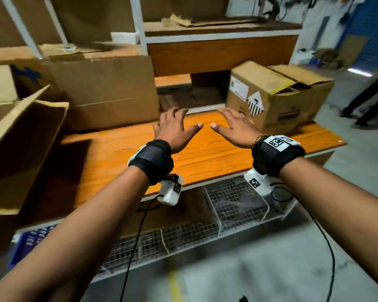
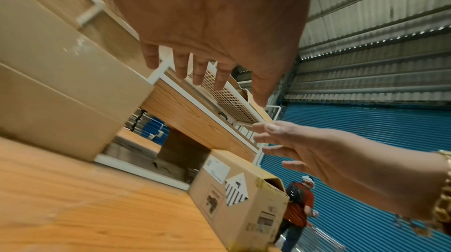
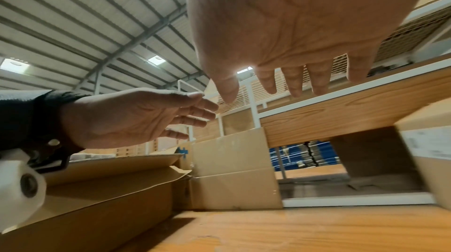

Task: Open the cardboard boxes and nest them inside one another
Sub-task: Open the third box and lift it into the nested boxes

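Both hands hover palm down over the orange wooden table (image 1: 205, 158), fingers spread, holding nothing. My left hand (image 1: 172, 125) (image 2: 207, 25) and right hand (image 1: 234, 127) (image 3: 280, 25) are side by side, thumbs nearly meeting. A labelled cardboard box (image 1: 271, 94) (image 2: 231, 198) with loosely folded top flaps stands at the table's right rear, just beyond the right hand. A large plain box (image 1: 105, 90) (image 3: 231, 169) stands at the left rear. A big open box (image 1: 20, 149) (image 3: 97, 198) with raised flaps sits at the near left.
White metal shelving with wooden boards (image 1: 220, 53) rises behind the table, carrying cardboard scraps. Wire mesh baskets (image 1: 227, 203) hang below the table edge. A person (image 2: 297, 212) walks on the floor at the right, near a blue shutter (image 2: 378, 131).
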